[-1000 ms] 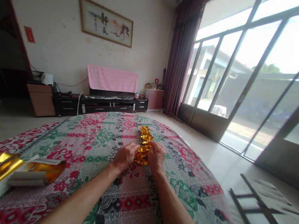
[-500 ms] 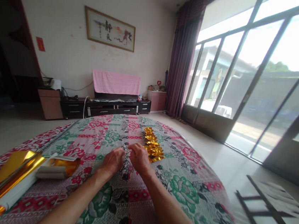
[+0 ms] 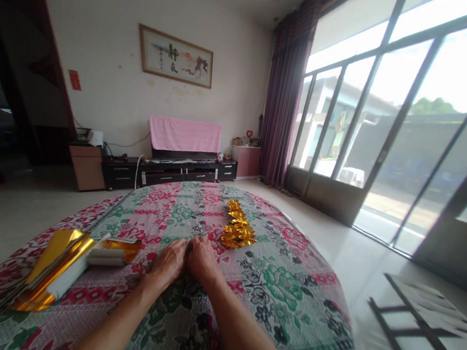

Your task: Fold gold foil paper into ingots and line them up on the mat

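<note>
Visibly, a framed picture point(image 3: 176, 56) beyond the gold pieces point(image 3: 238, 229) bears 静.

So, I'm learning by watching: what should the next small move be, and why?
If empty, the left hand might reach for the gold paper: it lies on that side of the cloth, likely within reach. The right hand is close beside the left; whether either holds anything is hidden.

On my feed, the framed calligraphy point(image 3: 176, 56) shows a large 静; the character below and the small column beside are too blurred, like the red paper slip's point(image 3: 75, 80) markings.
</note>
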Available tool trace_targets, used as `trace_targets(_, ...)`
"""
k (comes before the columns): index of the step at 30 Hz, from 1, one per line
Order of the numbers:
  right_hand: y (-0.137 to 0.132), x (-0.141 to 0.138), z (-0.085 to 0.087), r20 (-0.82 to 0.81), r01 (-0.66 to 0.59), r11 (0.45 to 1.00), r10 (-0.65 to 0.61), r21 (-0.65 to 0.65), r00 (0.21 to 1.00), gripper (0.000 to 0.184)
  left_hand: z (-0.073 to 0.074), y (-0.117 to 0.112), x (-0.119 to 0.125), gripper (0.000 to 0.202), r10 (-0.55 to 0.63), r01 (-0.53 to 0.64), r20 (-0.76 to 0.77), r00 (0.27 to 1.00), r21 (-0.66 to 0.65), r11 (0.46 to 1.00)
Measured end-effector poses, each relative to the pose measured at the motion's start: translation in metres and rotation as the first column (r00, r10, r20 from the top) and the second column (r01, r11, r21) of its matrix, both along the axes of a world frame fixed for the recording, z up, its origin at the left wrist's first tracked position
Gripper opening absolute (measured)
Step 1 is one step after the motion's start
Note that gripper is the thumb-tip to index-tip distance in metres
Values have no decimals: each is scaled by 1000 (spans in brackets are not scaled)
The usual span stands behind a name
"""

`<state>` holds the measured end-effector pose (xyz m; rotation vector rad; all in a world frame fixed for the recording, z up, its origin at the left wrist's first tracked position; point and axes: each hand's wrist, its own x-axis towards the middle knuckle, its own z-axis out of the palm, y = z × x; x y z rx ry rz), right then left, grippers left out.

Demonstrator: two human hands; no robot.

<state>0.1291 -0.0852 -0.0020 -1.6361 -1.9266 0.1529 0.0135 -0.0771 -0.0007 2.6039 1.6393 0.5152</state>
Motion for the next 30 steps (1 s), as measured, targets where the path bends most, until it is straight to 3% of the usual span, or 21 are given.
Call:
trace_targets(10, -8, -3, -7, -52, -3, 999, 5, 41, 999, 19, -23, 0, -4, 36, 26, -36, 108, 994, 97, 995)
trace_targets(20, -11, -2, -7, -86, -11, 998, 16, 61, 996, 19, -23, -1, -5, 35, 6, -28, 183, 983, 121, 992)
trace_targets(30, -14, -3, -6, -79, -2, 999, 5, 42, 997, 21, -25, -3, -7, 38, 33, -51, 156, 987, 113, 992)
